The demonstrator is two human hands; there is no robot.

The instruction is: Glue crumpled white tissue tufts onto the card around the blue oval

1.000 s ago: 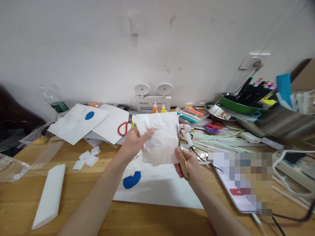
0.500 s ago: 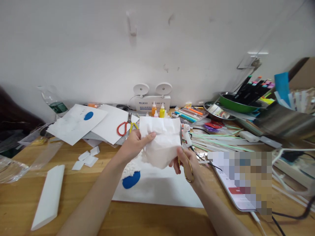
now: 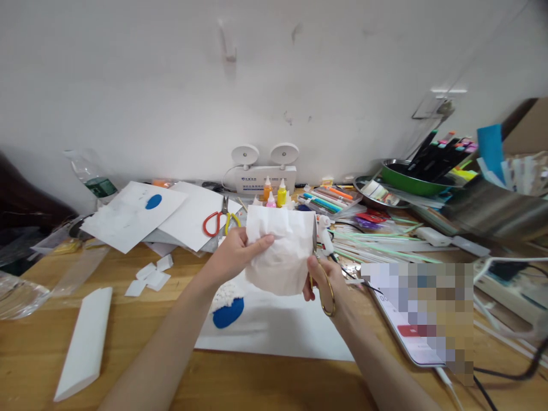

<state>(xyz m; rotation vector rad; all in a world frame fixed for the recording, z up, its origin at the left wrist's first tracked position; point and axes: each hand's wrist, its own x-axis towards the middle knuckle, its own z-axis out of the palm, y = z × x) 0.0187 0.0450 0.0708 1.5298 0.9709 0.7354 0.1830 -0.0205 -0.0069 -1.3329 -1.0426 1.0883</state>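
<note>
My left hand (image 3: 240, 251) pinches a white sheet of tissue (image 3: 282, 262) by its left side, thumb on top. Gold-handled scissors (image 3: 328, 297) are in my right hand (image 3: 323, 279), their blades upright along the sheet's right edge. Below the tissue lies white paper (image 3: 274, 337) on the table. On that paper is a blue oval patch (image 3: 229, 313) partly covered with small white bits (image 3: 226, 294). Part of the paper is hidden behind the tissue and my hands.
A folded white paper (image 3: 83, 342) and several small white squares (image 3: 149, 277) lie left. Red-and-yellow-handled scissors (image 3: 220, 222) rest behind my left hand. Paint bottles (image 3: 281, 194) stand at the back. A glue gun (image 3: 325, 234), straws (image 3: 372, 242) and a phone (image 3: 402, 325) are right.
The tissue has shifted slightly right and turned flatter toward me, and its lower edge looks less bunched. The scissor blades now show more along its right edge.
</note>
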